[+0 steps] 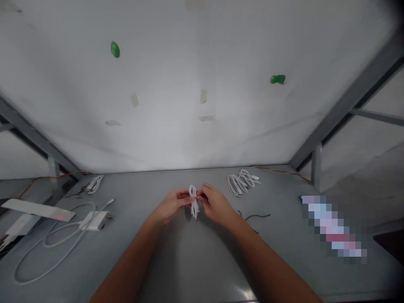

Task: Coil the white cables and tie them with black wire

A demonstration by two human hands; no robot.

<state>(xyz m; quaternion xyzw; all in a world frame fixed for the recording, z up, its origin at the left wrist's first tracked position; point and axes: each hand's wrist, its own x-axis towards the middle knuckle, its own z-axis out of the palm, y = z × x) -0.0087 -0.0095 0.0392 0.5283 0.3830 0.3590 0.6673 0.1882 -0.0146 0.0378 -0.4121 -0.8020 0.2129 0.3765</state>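
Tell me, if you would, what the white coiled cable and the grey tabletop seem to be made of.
The white coiled cable looks sheathed in smooth matte plastic, given its soft bends. The grey tabletop looks like painted or coated metal, given its bright glare.

Here we go, across the metal bench (189, 170): dead centre, a looped white cable (193, 202) is pinched between the left hand (172, 206) and the right hand (216, 205). Behind them, right up at the far edge, sits a coiled cable bundle (243, 182), with a thin wire (255, 216) in front of it, just right of the right hand. Far-left corner, a smaller cable coil (94, 184)! Along the left edge lies a flat strip (38, 209), then a power adapter (94, 221), its long cable (53, 252) looping toward the near-left corner. Near the right edge, an obscured object (331, 227).
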